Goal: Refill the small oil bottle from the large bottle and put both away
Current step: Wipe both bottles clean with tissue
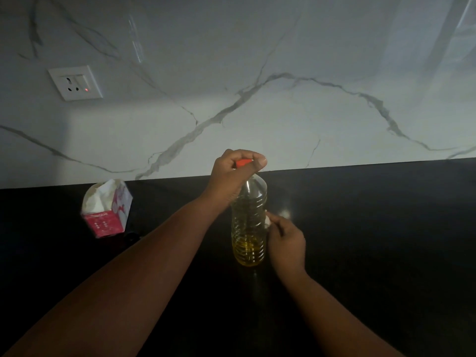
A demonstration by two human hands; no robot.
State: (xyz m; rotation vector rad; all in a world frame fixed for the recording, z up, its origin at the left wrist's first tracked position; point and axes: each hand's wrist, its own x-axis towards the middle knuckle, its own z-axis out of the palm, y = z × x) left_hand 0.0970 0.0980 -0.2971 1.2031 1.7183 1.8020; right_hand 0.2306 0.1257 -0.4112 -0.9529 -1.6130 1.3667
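Left hand (235, 173) gripping orange cap (243, 162), mostly hiding it; right hand (286, 240) curling against ribbed oil bottle (248, 228), pinching something white, unidentifiable.

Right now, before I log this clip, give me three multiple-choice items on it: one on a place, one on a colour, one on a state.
1. Where does the tissue box sit relative to the oil bottle?
A. on the counter to its left
B. on the counter to its right
C. on top of it

2. What colour is the cap?
A. blue
B. orange-red
C. white

3. How does the bottle stand?
A. lying on its side
B. upside down
C. upright on the dark counter

Key: 1 A, the box is left of the bottle near the marble wall; 2 B, orange-red shows between the fingers of the left hand, which grips it; 3 C, its base is down, with the right hand beside its body.
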